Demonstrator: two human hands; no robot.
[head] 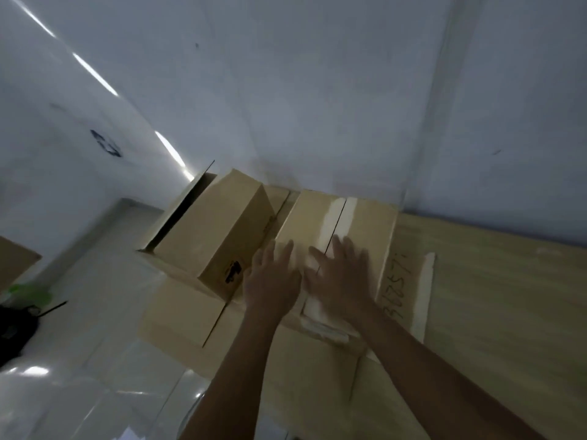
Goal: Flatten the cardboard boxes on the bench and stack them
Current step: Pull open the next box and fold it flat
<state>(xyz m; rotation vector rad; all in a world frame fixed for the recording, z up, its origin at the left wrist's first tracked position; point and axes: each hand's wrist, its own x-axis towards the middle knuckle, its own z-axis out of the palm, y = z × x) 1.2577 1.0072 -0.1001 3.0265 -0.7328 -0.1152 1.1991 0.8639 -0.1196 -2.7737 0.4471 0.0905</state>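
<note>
- Here, a person's left hand [270, 281] and right hand [341, 277] are reaching side by side over a taped cardboard box [359, 223], fingers spread and straight, grasping nothing; motion blur is hiding whether the palms are touching the lid.
- The box is sitting on flattened cardboard [181, 315] spread over the bench [508, 296], against the white wall [317, 90].
- Just to its left, a second box [219, 230] is standing upright, with an open flap [178, 208] rising beside it.
- Handwritten numbers [395, 281] are running along the taped box's right side.

Left hand [271, 281] and right hand [341, 277] side by side, fingers spread, forearms extended forward
</note>
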